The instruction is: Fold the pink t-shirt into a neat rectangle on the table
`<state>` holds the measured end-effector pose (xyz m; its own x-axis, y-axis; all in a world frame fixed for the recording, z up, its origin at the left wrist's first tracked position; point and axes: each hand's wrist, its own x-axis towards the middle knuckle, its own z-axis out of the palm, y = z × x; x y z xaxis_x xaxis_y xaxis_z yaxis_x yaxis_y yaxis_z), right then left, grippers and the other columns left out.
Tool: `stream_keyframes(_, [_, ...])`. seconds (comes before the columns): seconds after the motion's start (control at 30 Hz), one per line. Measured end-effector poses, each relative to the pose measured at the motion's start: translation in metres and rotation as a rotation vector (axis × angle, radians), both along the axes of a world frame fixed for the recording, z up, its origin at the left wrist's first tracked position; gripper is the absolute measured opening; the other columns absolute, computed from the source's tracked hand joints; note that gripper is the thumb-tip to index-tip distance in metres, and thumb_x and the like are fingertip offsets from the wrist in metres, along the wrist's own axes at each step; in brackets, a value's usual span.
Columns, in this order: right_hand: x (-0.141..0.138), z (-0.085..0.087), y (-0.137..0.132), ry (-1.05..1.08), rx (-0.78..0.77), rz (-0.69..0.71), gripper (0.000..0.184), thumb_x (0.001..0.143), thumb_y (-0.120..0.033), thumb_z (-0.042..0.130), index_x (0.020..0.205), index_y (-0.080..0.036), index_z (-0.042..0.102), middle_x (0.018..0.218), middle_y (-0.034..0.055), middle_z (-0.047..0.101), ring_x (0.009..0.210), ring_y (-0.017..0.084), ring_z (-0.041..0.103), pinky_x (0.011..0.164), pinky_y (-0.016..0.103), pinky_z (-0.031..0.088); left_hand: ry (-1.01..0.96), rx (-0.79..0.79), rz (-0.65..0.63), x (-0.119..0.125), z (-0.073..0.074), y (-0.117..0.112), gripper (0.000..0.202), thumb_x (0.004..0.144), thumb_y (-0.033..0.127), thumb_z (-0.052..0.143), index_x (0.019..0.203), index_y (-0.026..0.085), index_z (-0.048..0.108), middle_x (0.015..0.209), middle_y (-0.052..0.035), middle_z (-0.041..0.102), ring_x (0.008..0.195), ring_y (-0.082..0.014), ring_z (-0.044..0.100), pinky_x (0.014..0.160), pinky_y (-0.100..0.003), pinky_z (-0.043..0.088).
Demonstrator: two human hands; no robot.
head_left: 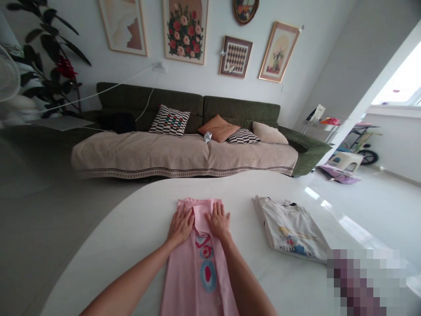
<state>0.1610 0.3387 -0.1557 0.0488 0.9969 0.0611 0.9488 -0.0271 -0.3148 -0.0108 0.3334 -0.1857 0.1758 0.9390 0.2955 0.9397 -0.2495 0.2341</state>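
Head view, left hand (180, 226) and right hand (219, 220) flat on folded pink cotton shirt (194, 276), fingers (221, 209) spread apart, printed white tee (289, 228) lettered "HELM" just beside, on glossy white tabletop (131, 245)

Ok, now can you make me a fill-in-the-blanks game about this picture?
The left hand and right hand press on a ____ shirt.
The folded T-shirt lies on a ____ table.
The framed picture above the green sofa shows ____.

Missing words: pink, white, roses.

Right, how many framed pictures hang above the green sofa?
5: beige abstract, red roses, diamond pattern below oval painting, gold-framed vase, left to right; others may lie above view.
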Motion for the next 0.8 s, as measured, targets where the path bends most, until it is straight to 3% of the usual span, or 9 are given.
stream_keyframes(0.1, [0.000, 0.014, -0.016, -0.005, -0.004, 0.000, 0.064, 0.088, -0.045, 0.029, 0.140, -0.011, 0.013, 0.146, 0.0115, 0.012, 0.134, 0.024, 0.008, 0.103, 0.054, 0.012, -0.016, -0.005, -0.005, -0.001, 0.002, 0.000, 0.046, 0.089, 0.035, 0.030, 0.131, 0.019, 0.041, 0.143, -0.0049, 0.028, 0.132, -0.0268, 0.020, 0.105, -0.040, 0.024])
stream_keyframes(0.2, [0.008, 0.013, -0.069, 0.001, 0.045, 0.029, 0.059, 0.089, -0.038, 0.031, 0.139, -0.009, 0.018, 0.145, 0.0104, 0.014, 0.134, 0.024, 0.010, 0.104, 0.050, 0.019, -0.048, -0.014, -0.012, 0.000, 0.003, -0.001, 0.046, 0.089, 0.034, 0.031, 0.130, 0.018, 0.043, 0.143, -0.0049, 0.030, 0.133, -0.0265, 0.019, 0.106, -0.039, 0.023])
stream_keyframes(0.27, [0.019, -0.002, -0.122, 0.020, 0.089, 0.095, 0.053, 0.089, -0.036, 0.030, 0.137, -0.015, 0.026, 0.145, 0.0063, 0.018, 0.133, 0.022, 0.015, 0.104, 0.045, 0.024, -0.076, -0.027, -0.018, 0.000, 0.003, -0.001, 0.045, 0.088, 0.033, 0.031, 0.129, 0.019, 0.044, 0.143, -0.0043, 0.030, 0.133, -0.0257, 0.018, 0.106, -0.039, 0.021])
stream_keyframes(0.37, [0.038, -0.038, -0.202, 0.035, 0.139, 0.140, 0.048, 0.090, -0.034, 0.030, 0.137, -0.024, 0.027, 0.142, 0.0013, 0.026, 0.130, 0.018, 0.027, 0.099, 0.036, 0.035, -0.127, -0.070, -0.019, 0.000, 0.004, 0.000, 0.045, 0.088, 0.034, 0.033, 0.130, 0.019, 0.043, 0.144, -0.0040, 0.028, 0.134, -0.0258, 0.016, 0.107, -0.040, 0.019])
stream_keyframes(0.47, [0.047, -0.068, -0.252, 0.012, 0.184, 0.105, 0.050, 0.089, -0.033, 0.034, 0.137, -0.028, 0.023, 0.139, 0.0002, 0.033, 0.127, 0.020, 0.032, 0.096, 0.035, 0.039, -0.186, -0.135, -0.010, 0.000, 0.007, 0.005, 0.044, 0.087, 0.033, 0.034, 0.128, 0.019, 0.045, 0.143, -0.0061, 0.029, 0.133, -0.0276, 0.019, 0.105, -0.042, 0.022])
stream_keyframes(0.53, [0.046, -0.077, -0.264, -0.019, 0.206, 0.097, 0.056, 0.087, -0.037, 0.038, 0.138, -0.030, 0.016, 0.139, -0.0005, 0.032, 0.127, 0.022, 0.031, 0.097, 0.040, 0.039, -0.228, -0.172, 0.008, 0.000, 0.013, 0.010, 0.041, 0.087, 0.033, 0.035, 0.123, 0.020, 0.050, 0.140, -0.0069, 0.035, 0.130, -0.0296, 0.024, 0.102, -0.045, 0.025])
stream_keyframes(0.63, [0.039, -0.077, -0.264, -0.054, 0.220, 0.086, 0.061, 0.086, -0.039, 0.039, 0.139, -0.029, 0.009, 0.141, -0.0001, 0.028, 0.128, 0.023, 0.028, 0.097, 0.043, 0.037, -0.291, -0.172, 0.031, 0.005, 0.026, 0.014, 0.033, 0.085, 0.037, 0.041, 0.112, 0.026, 0.057, 0.133, -0.0041, 0.045, 0.127, -0.0295, 0.032, 0.099, -0.046, 0.029])
stream_keyframes(0.7, [0.038, -0.073, -0.260, -0.067, 0.214, 0.090, 0.059, 0.087, -0.040, 0.037, 0.139, -0.027, 0.012, 0.141, 0.0010, 0.028, 0.129, 0.023, 0.028, 0.098, 0.042, 0.037, -0.339, -0.158, 0.019, 0.013, 0.034, 0.014, 0.029, 0.084, 0.037, 0.043, 0.107, 0.027, 0.057, 0.122, -0.0023, 0.055, 0.118, -0.0239, 0.044, 0.094, -0.038, 0.036])
stream_keyframes(0.8, [0.041, -0.067, -0.259, -0.085, 0.194, 0.134, 0.057, 0.087, -0.041, 0.036, 0.139, -0.024, 0.020, 0.141, 0.0028, 0.028, 0.128, 0.023, 0.029, 0.097, 0.041, 0.038, -0.407, -0.172, 0.001, 0.029, 0.041, 0.013, 0.029, 0.084, 0.030, 0.044, 0.111, 0.023, 0.051, 0.093, -0.0009, 0.066, 0.086, -0.0148, 0.061, 0.074, -0.026, 0.045])
